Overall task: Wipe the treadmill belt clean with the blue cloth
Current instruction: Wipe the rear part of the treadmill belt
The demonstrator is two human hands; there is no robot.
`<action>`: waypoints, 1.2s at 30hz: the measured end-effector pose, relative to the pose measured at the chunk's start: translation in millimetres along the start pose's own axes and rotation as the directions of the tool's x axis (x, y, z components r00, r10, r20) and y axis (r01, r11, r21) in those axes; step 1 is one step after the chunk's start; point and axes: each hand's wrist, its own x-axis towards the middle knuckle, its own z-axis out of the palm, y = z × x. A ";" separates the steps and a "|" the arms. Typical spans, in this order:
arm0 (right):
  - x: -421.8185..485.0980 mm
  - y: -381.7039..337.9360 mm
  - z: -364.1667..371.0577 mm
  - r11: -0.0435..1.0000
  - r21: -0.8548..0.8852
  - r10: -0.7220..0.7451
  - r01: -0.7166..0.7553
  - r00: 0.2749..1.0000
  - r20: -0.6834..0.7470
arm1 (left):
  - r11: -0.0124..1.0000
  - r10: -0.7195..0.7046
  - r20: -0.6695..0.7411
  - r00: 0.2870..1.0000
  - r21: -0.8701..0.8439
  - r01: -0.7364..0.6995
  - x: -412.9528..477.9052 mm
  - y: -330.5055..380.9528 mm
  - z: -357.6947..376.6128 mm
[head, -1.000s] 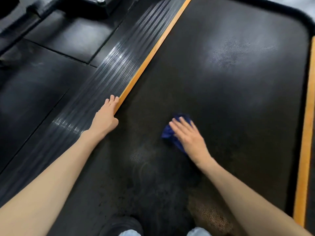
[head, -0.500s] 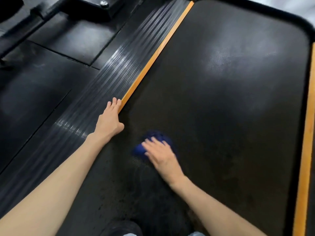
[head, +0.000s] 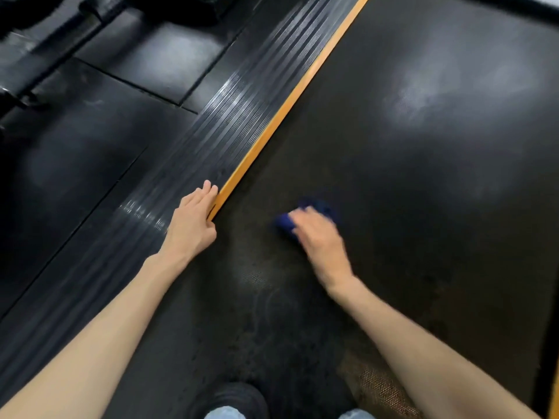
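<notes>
The treadmill belt (head: 423, 207) lies flat and open ahead of and to the right of the right hand (head: 320, 240), which presses on the blue cloth (head: 286, 223). To the left, the left hand (head: 193, 225) lies flat along the orange strip (head: 287, 107) and ribbed side rail (head: 211, 131), leaving a gap of bare belt between the hands. A dark shoe (head: 239, 397) stands on the belt between the forearms.
</notes>
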 end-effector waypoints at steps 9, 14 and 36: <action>11.9 -4.2 26.4 0.715 0.262 -0.693 0.648 0.611 0.383 | 0.996 -0.020 0.038 0.999 -0.089 0.023 1.6 -2.4 -6.3; 93.0 69.1 9.3 0.929 -0.034 -0.348 0.369 0.901 0.259 | 0.992 -0.025 0.067 0.997 -0.124 0.033 -2.5 1.7 -12.0; 174.8 47.9 10.3 0.980 0.020 0.196 -0.199 0.976 0.092 | 0.989 -0.103 0.065 0.993 -0.103 0.110 -2.4 12.8 -17.0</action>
